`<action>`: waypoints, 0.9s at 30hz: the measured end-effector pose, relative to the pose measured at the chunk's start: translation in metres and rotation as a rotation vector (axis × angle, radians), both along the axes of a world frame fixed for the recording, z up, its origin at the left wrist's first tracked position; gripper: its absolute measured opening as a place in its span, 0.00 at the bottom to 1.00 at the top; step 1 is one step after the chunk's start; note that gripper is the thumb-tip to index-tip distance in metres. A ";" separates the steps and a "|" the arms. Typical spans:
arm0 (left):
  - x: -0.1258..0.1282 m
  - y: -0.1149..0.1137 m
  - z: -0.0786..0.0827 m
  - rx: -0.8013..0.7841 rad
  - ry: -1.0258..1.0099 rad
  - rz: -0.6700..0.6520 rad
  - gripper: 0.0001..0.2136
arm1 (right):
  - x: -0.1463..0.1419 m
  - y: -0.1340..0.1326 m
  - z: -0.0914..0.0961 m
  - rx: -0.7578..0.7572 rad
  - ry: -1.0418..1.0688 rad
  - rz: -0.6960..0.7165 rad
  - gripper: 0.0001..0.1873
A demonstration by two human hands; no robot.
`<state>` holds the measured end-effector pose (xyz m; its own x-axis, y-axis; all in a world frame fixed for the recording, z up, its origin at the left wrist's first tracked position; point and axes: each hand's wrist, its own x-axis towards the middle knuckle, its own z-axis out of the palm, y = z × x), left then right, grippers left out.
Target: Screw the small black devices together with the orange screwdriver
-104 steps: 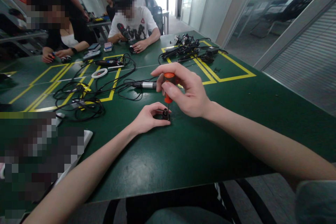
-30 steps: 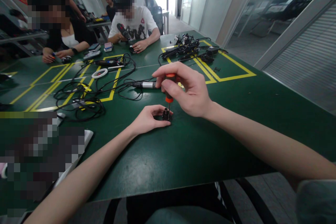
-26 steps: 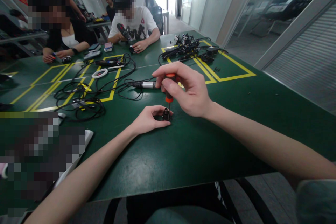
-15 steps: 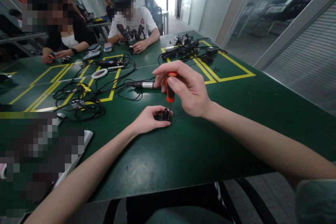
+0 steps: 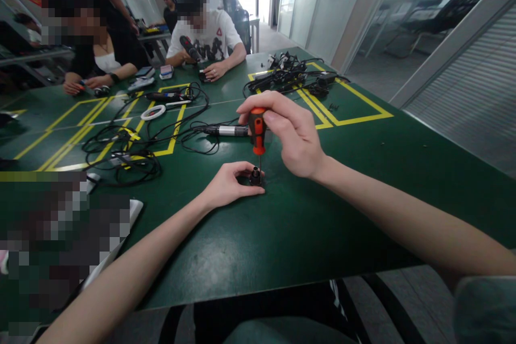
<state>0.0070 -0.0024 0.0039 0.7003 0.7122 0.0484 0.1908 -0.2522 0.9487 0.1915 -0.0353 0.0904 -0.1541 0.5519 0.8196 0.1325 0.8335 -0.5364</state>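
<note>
While left hand (image 5: 224,188) is pinching black part (image 5: 255,177), right hand (image 5: 297,137) is gripping screwdriver (image 5: 258,131); work is apparently progressing, unfinished.

Screwdriver (image 5: 258,130): handle looks moulded plastic, smooth, soft sheen; shaft (image 5: 260,162) metal, smooth. Small black part (image 5: 255,176): faint glint at top rim, metal or plastic can't tell. Tabletop (image 5: 217,258): smooth, semi-gloss, hazy highlight near side. Yellow lines (image 5: 360,120): flat, matt, tape-like. Cylindrical tool (image 5: 228,130): metal-look barrel, satin. Cables (image 5: 278,79): rubbery plastic look. White ring (image 5: 153,112): smooth, plastic look. Grey-green cloth (image 5: 486,306), lower right: matt.
</note>
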 end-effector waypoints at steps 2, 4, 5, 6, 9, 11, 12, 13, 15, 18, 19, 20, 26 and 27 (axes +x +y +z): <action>0.000 0.000 0.000 0.095 0.021 0.018 0.18 | -0.001 0.000 0.000 -0.008 0.001 0.002 0.12; -0.001 0.001 -0.001 0.179 0.036 0.030 0.17 | -0.002 0.000 -0.001 -0.019 -0.011 -0.015 0.10; -0.001 0.002 -0.001 0.203 0.040 0.030 0.17 | -0.002 0.000 -0.001 -0.027 -0.018 -0.025 0.09; -0.001 0.002 -0.001 0.215 0.042 0.027 0.17 | -0.002 0.000 -0.001 -0.035 -0.025 -0.031 0.09; -0.001 0.003 -0.001 0.223 0.039 0.021 0.17 | -0.001 0.001 -0.002 -0.030 -0.017 -0.008 0.10; 0.000 0.002 -0.001 0.226 0.027 0.019 0.17 | -0.001 0.002 -0.003 -0.011 0.005 0.020 0.11; 0.000 0.001 -0.001 0.226 0.022 0.018 0.17 | -0.001 0.002 -0.004 -0.003 0.014 0.029 0.12; 0.000 0.001 -0.001 0.225 0.018 0.017 0.17 | -0.001 0.003 -0.005 0.003 0.019 0.035 0.12; 0.000 0.000 -0.001 0.217 0.018 0.018 0.17 | 0.000 0.004 -0.005 0.004 0.014 0.036 0.12; -0.001 0.000 -0.002 0.208 0.024 0.020 0.18 | 0.000 0.004 -0.005 -0.002 -0.001 0.026 0.12; -0.001 0.000 -0.002 0.205 0.024 0.020 0.18 | 0.000 0.004 -0.005 -0.003 -0.004 0.025 0.12; -0.001 0.000 -0.002 0.203 0.021 0.021 0.18 | 0.000 0.004 -0.005 -0.004 -0.006 0.025 0.12; -0.002 -0.001 -0.001 0.177 0.009 0.033 0.18 | 0.000 0.003 -0.005 -0.004 -0.007 0.027 0.12; -0.002 -0.001 -0.001 0.171 0.011 0.032 0.18 | 0.000 0.003 -0.005 -0.005 -0.004 0.029 0.12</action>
